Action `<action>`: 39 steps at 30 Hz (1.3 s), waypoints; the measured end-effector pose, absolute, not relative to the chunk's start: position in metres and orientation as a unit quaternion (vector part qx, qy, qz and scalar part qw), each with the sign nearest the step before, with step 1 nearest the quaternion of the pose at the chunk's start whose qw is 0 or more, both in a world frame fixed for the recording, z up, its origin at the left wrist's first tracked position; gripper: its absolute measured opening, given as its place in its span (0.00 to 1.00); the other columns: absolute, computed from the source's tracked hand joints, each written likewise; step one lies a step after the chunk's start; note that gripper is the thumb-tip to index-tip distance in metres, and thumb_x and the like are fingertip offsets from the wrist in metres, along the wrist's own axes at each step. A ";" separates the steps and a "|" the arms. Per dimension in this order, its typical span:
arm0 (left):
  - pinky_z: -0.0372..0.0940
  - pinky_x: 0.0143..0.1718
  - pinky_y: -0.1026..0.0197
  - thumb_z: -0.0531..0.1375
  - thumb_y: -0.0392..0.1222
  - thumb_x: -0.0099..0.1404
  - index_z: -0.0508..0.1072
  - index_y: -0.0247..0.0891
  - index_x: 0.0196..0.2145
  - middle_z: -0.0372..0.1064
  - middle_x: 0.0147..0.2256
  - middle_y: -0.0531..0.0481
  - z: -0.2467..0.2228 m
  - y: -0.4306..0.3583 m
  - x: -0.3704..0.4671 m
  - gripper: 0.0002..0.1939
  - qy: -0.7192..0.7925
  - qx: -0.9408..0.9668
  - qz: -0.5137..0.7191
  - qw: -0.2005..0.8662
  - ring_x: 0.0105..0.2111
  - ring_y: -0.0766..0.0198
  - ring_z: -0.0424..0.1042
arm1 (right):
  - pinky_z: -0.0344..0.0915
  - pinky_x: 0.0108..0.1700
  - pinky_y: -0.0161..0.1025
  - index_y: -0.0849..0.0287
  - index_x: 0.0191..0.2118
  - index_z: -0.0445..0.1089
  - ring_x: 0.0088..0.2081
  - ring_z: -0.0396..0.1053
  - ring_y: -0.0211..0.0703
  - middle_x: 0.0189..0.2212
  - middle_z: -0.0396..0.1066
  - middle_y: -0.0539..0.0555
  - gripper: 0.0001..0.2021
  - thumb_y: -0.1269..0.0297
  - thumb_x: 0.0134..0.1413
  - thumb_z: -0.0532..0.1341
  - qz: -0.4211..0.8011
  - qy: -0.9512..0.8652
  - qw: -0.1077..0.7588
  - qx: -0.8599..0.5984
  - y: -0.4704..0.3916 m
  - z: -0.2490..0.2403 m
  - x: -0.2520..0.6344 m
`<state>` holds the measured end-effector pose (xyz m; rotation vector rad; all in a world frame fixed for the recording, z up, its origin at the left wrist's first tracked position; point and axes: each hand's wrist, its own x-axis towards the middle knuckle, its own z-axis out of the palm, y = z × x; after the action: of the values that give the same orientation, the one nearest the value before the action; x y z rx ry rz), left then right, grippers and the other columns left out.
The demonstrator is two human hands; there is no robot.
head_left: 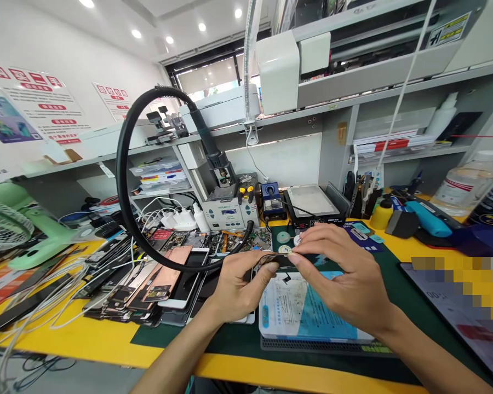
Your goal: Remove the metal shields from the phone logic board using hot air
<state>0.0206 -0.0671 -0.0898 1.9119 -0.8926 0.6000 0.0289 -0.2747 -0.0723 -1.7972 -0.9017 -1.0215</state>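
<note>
My left hand (pixel 246 284) and my right hand (pixel 340 273) are raised over the workbench, fingertips close together. Between them is a thin dark flat piece (pixel 276 255), seen nearly edge-on; its kind cannot be made out. Left thumb and forefinger pinch its left end, while the right thumb and fingers close on its right end. Beneath the hands lies a blue and white box-like pad (pixel 312 312) with printed text. A tiny black part (pixel 286 279) rests on its top. Round discs, among them a pale green one (pixel 284 237), lie just behind the hands.
A heap of phone parts and screens (pixel 160 279) spreads to the left. Behind stand a hot-air station (pixel 229 212) with a looping black hose (pixel 122 164) and a flat heating plate (pixel 314 201). A large tablet-like screen (pixel 452 312) lies right, near a clear bottle (pixel 464 183).
</note>
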 end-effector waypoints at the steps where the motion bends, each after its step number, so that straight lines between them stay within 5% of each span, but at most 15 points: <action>1: 0.70 0.31 0.64 0.59 0.37 0.73 0.77 0.33 0.39 0.76 0.30 0.52 -0.090 -0.067 0.020 0.08 -0.356 0.779 0.236 0.459 0.29 0.68 0.76 | 0.70 0.47 0.53 0.58 0.36 0.76 0.38 0.74 0.50 0.32 0.77 0.57 0.04 0.75 0.58 0.67 -0.406 -0.360 0.431 -0.721 -0.275 -0.073 0.029; 16: 0.63 0.27 0.66 0.59 0.46 0.73 0.72 0.34 0.28 0.69 0.24 0.55 -0.095 -0.069 0.017 0.17 -0.307 0.785 0.174 0.509 0.24 0.70 0.68 | 0.69 0.41 0.48 0.56 0.34 0.75 0.36 0.74 0.48 0.32 0.78 0.54 0.03 0.69 0.61 0.66 -0.343 -0.315 0.465 -0.753 -0.275 -0.076 0.029; 20: 0.60 0.25 0.66 0.59 0.50 0.72 0.68 0.35 0.27 0.61 0.22 0.58 -0.094 -0.070 0.018 0.20 -0.287 0.776 0.134 0.545 0.22 0.71 0.62 | 0.70 0.33 0.42 0.53 0.32 0.77 0.32 0.75 0.46 0.29 0.78 0.50 0.06 0.65 0.61 0.66 -0.267 -0.283 0.478 -0.787 -0.277 -0.074 0.027; 24: 0.59 0.26 0.65 0.58 0.53 0.73 0.73 0.34 0.36 0.65 0.26 0.56 -0.092 -0.073 0.018 0.18 -0.251 0.769 0.110 0.577 0.24 0.70 0.63 | 0.66 0.22 0.36 0.53 0.28 0.78 0.25 0.75 0.43 0.26 0.79 0.48 0.09 0.64 0.60 0.66 -0.187 -0.274 0.488 -0.807 -0.275 -0.068 0.025; 33: 0.55 0.24 0.66 0.59 0.56 0.71 0.74 0.33 0.33 0.66 0.26 0.54 -0.094 -0.077 0.016 0.21 -0.197 0.762 0.102 0.609 0.23 0.71 0.61 | 0.61 0.13 0.35 0.53 0.29 0.80 0.14 0.66 0.36 0.24 0.78 0.47 0.09 0.63 0.60 0.64 -0.116 -0.266 0.510 -0.810 -0.277 -0.068 0.024; 39: 0.54 0.23 0.66 0.62 0.55 0.68 0.76 0.33 0.33 0.66 0.23 0.54 -0.095 -0.076 0.017 0.19 -0.187 0.759 0.099 0.616 0.21 0.71 0.61 | 0.63 0.15 0.33 0.51 0.30 0.80 0.22 0.74 0.41 0.26 0.79 0.47 0.08 0.64 0.58 0.64 -0.125 -0.245 0.502 -0.820 -0.275 -0.070 0.022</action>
<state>0.0165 -0.0765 -0.0949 1.7473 -0.4311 0.2274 0.0218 -0.2755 -0.0696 -1.9813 -0.5919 -0.3021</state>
